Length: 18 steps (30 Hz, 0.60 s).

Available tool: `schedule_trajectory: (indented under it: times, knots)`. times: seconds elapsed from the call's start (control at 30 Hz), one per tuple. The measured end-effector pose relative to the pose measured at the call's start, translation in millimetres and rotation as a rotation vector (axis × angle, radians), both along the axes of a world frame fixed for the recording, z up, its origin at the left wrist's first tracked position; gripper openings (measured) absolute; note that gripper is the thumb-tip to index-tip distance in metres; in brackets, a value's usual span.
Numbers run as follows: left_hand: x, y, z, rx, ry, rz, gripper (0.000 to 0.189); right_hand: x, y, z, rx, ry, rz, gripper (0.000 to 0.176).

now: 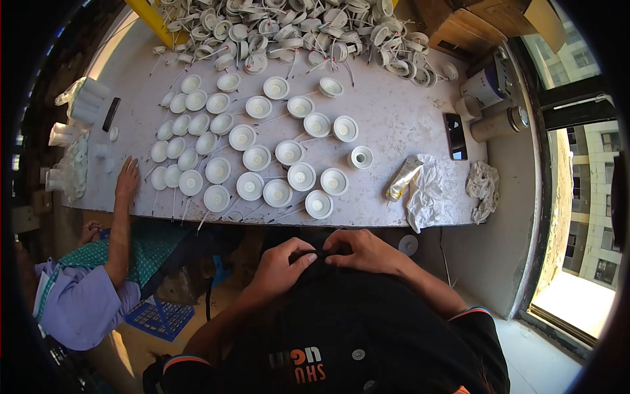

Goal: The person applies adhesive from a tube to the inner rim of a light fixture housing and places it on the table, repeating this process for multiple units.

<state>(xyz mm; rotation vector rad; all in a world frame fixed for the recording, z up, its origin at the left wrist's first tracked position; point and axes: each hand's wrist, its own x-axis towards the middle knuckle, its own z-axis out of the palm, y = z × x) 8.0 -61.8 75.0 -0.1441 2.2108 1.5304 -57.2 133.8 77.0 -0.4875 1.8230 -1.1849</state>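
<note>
My left hand (283, 264) and my right hand (365, 252) are close together in front of my body, just below the table's front edge. Thumb and fingers of each are pinched at the dark cloth of my black shirt (328, 302); the fingertips are partly lost against it. Beyond them on the table stand several round white lamp housings (319, 204), set out in loose rows with their thin wires trailing. One housing (360, 157) with a dark round centre sits apart at the right of the rows.
A pile of wired white lamp parts (275, 33) fills the table's back. At right lie a phone (455, 136), a flask (499, 125), crumpled white wrapping (426, 197) and cardboard boxes (459, 33). A co-worker (92, 289) sits at left, one hand (128, 177) on the table (387, 125).
</note>
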Motion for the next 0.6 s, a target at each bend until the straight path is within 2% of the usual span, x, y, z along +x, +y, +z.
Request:
schedule_trajectory:
  times: [0.07,0.2,0.27,0.37,0.43,0.53,0.6]
  knots:
    - [4,2,2,0.043,-0.019,0.059,0.019,-2,3,-3,-0.013,-0.08,0.066,0.028]
    - [6,6,9,0.158,-0.12,0.136,0.016,-11,-2,-8,-0.085,-0.052,0.183,0.028]
    - [9,8,10,0.144,-0.098,0.128,0.017,-21,0,-22,-0.161,-0.124,0.337,0.029]
    - [11,7,10,0.111,-0.013,0.077,0.02,-28,-5,-22,-0.136,-0.237,0.426,0.029]
    - [11,6,12,0.096,0.055,0.048,0.022,-29,-8,-20,-0.13,-0.23,0.414,0.031]
    - [9,7,18,0.11,-0.048,0.098,0.03,-32,-14,-6,-0.046,-0.153,0.414,0.035]
    - [8,4,18,-0.143,-0.08,-0.105,0.047,-30,-17,-6,0.065,-0.098,0.422,0.036]
